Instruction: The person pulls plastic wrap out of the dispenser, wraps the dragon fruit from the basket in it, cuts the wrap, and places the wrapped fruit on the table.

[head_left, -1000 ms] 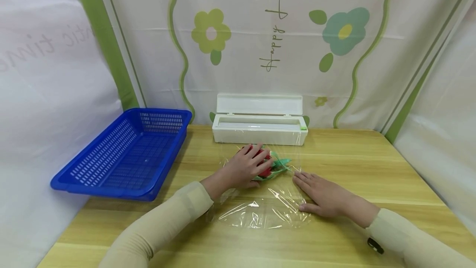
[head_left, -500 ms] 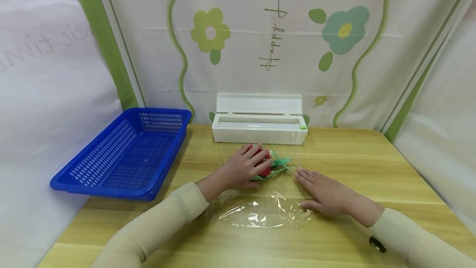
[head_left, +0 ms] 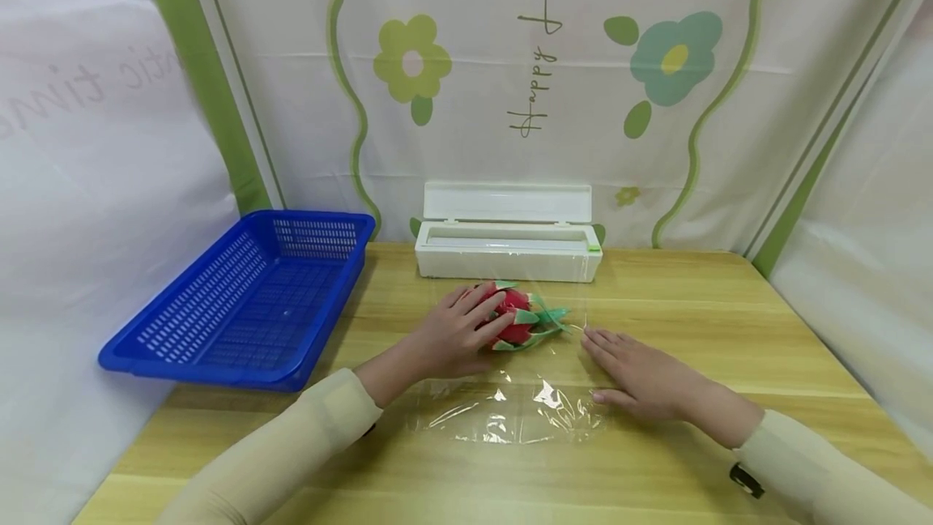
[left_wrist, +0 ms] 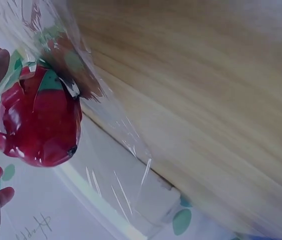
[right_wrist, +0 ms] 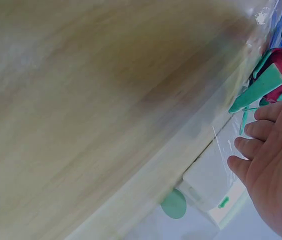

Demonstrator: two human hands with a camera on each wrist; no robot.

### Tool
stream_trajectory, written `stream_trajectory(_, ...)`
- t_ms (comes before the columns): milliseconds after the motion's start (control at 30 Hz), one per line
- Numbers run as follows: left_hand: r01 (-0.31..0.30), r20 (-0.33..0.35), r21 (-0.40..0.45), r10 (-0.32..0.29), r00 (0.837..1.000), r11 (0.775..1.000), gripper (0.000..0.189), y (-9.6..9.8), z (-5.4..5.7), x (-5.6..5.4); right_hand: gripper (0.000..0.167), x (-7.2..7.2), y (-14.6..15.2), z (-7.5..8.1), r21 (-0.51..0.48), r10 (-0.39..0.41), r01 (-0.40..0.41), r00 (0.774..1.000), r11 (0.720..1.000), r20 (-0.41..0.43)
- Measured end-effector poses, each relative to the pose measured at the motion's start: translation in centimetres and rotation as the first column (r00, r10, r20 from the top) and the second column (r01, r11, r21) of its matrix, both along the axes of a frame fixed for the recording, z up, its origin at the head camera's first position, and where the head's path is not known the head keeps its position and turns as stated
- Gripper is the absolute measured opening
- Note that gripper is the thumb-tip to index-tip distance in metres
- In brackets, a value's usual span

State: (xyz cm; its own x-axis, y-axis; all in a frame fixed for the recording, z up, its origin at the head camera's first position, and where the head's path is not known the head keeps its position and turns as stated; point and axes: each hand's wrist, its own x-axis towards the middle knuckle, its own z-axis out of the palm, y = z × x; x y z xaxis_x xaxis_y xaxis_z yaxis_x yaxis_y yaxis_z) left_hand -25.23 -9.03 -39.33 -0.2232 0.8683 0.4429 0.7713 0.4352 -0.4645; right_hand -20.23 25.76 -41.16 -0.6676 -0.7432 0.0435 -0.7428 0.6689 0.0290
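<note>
A red dragon fruit [head_left: 516,332] with green scales lies on its side on a sheet of cling film [head_left: 503,411], its green tips pointing right. My left hand [head_left: 448,339] is at the fruit's left side, fingers loosely extended over part of it. In the left wrist view the dragon fruit [left_wrist: 41,120] sits in front of the fingers, which do not curl round it. My right hand [head_left: 645,379] lies low with straight fingers by the film's right edge, just right of the green tips. Whether its fingertips press the film is unclear.
Behind the fruit stands a white cling film dispenser [head_left: 508,266], its lid raised, with film running out towards me. A blue perforated basket [head_left: 313,355] is at the left of the wooden table [head_left: 729,322]. Printed cloth [head_left: 466,136] hangs behind.
My left hand has drawn left and slightly towards me, uncovering more of the dragon fruit. My right hand has shifted slightly right. The film's creases near the front have changed.
</note>
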Motion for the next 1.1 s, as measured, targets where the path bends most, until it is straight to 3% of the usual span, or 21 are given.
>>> stream_trajectory(200, -0.038, 0.046, -0.017, 0.039, 0.998, 0.999, 0.085, -2.1, 0.4, 0.8, 0.078, 0.4, -0.2, 0.6, -0.006, 0.022, -0.023, 0.999, 1.000, -0.022)
stream_trajectory(567, -0.070, 0.053, -0.013, 0.071, 0.996, 0.997, 0.085, -5.6, 1.0, 2.7, 0.080, 1.7, -1.1, 1.0, -0.058, 0.117, -0.126, 0.983, 0.990, -0.145)
stream_trajectory(900, -0.035, 0.075, -0.015, 0.036, 0.997, 0.999, 0.085, -7.5, 0.6, 4.1, 0.081, 2.6, -1.7, 1.3, -0.079, 0.225, -0.246, 0.951, 0.966, -0.211)
stream_trajectory(1100, -0.001, 0.082, -0.008, 0.002, 0.997, 1.000, 0.080, -8.3, 0.2, 4.8, 0.073, 3.1, -2.0, 1.5, -0.095, 0.288, -0.321, 0.922, 0.942, -0.260)
